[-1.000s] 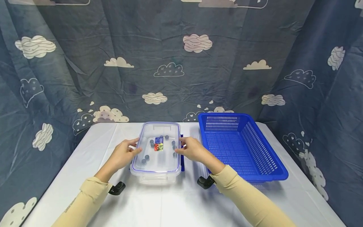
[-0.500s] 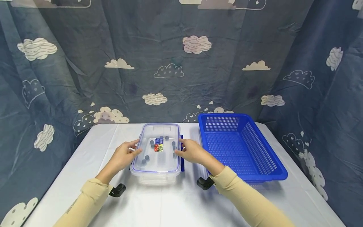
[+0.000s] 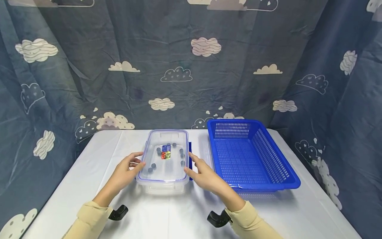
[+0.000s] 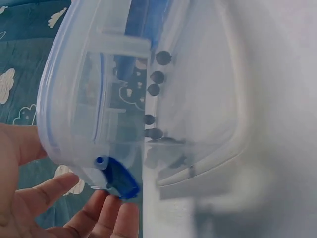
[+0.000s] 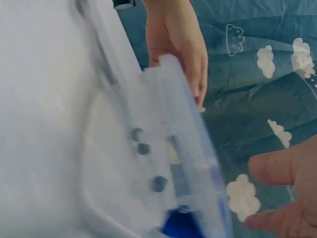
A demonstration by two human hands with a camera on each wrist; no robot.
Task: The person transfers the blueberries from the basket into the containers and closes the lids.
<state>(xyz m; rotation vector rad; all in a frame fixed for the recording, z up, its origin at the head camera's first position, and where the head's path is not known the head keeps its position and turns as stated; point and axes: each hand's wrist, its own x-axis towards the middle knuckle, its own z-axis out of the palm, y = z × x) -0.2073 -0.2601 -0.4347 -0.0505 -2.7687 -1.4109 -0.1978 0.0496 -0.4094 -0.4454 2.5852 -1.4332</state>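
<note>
A clear plastic food container (image 3: 171,171) with a lidded top and a blue seal line stands on the white table. Several small round dark blueberry-like balls (image 3: 153,165) show through it, and a colourful label (image 3: 165,152) sits on the lid. At its left side is my left hand (image 3: 123,171), fingers extended and thumb tip at the lid's edge. My right hand (image 3: 206,174) is at the opposite side, thumb and fingers spread, fingertips right by the edge. In the left wrist view, a blue latch (image 4: 119,181) angles out from the container's wall above my fingertips.
A large blue plastic basket (image 3: 238,181) with slotted walls stands on the table to the right, near my right hand. A dark cloud-patterned curtain (image 3: 179,96) hangs behind the table and along both sides. Black cameras (image 3: 218,219) are worn under my wrists.
My right hand has come off the container's right edge and drawn back toward me, its fingers spreading. The left hand has slid slightly back and left. The container stays put.
</note>
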